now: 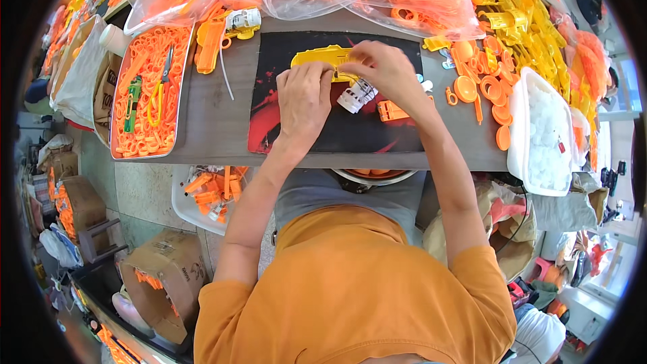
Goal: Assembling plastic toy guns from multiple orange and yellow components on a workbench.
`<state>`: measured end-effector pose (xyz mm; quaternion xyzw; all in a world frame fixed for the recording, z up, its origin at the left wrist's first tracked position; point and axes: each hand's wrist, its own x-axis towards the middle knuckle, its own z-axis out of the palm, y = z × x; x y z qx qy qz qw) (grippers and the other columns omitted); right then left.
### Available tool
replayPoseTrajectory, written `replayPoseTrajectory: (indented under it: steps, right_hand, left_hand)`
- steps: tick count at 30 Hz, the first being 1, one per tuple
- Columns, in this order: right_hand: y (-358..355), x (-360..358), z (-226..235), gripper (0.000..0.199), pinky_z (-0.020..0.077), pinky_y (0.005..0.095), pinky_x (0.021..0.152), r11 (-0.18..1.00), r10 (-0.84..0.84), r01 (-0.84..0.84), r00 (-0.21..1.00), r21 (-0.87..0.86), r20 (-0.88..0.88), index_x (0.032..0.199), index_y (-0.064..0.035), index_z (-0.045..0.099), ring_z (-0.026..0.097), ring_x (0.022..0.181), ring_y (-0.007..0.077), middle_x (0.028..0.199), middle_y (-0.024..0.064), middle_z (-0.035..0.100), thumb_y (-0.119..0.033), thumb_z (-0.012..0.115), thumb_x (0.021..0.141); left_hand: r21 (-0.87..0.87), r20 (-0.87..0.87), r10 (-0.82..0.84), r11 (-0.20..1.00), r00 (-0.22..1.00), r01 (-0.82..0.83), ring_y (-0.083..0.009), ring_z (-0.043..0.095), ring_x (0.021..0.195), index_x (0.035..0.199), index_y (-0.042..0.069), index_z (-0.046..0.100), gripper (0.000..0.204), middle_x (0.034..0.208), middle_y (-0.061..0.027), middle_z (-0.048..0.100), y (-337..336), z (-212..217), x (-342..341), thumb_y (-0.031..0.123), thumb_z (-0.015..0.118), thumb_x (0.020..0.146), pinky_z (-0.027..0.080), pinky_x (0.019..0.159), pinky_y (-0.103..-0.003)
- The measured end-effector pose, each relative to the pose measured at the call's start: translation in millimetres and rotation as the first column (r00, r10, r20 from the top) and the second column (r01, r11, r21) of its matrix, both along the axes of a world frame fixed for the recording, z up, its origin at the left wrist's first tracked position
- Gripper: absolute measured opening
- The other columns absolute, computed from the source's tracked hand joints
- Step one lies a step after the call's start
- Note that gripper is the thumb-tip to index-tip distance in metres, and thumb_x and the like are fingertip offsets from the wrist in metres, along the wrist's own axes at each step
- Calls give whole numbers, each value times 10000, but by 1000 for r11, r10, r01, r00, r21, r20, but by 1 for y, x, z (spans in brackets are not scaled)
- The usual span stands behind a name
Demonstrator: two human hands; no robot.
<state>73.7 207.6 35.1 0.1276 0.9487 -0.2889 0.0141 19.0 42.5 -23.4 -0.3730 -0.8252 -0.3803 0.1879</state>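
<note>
A yellow plastic shell with a hollow inside lies on the black mat. My left hand has its fingers curled over the shell's near left edge and grips it. Above the shell's right part, the fingers of my right hand are bent together in a pinch; whatever is between them is too small or hidden to tell. Just below the shell sits a white ribbed cylindrical part, tilted. An orange plastic piece rests beside it, under my right wrist.
On the left, a tray holds orange parts, scissors and a green tool. Clear bags of orange parts line the back. Loose orange discs, a yellow pile and a white tub stand right.
</note>
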Motion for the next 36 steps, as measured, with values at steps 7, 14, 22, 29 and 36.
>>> replayPoseTrajectory:
  steps: [7,14,22,29,36]
  right_hand:
    - [24,114,14,426,403,397,962,927,16,37,990,372,-138,1123,-60,624,524,1116,280,1157,87,591,-174,766,738]
    - [46,115,-8,270,402,370,937,939,107,-2,952,345,-286,1102,-53,616,563,1015,250,1050,94,603,-121,638,842]
    - [61,39,10,311,460,245,619,956,-160,55,920,-287,-357,1102,-15,648,578,687,94,770,12,622,-264,649,915]
    - [78,21,-27,322,422,215,518,761,-424,258,893,-596,-154,980,-23,678,552,586,67,690,15,613,-335,670,897]
    - [-20,30,-5,285,528,388,650,912,-92,324,758,251,-645,1046,-84,639,666,833,282,892,102,677,-276,695,842]
  left_hand:
    - [-86,10,18,996,1000,-17,-215,577,825,840,98,641,137,809,-37,644,6,4,-4,230,676,845,359,800,-384]
    - [-131,-46,95,986,994,-100,-208,582,786,770,102,590,113,767,-20,622,26,-1,-5,158,684,800,341,770,-375]
    - [-18,95,-33,999,995,35,-204,595,800,892,97,657,88,785,-15,608,10,-2,-6,151,679,826,347,777,-363]
    - [-170,11,-123,978,992,123,-194,581,831,842,119,711,84,842,-23,592,15,11,-13,183,713,789,380,758,-375]
    - [158,409,-135,985,902,75,-219,635,841,1122,60,690,306,981,-103,628,-3,25,-25,280,606,928,495,732,-340]
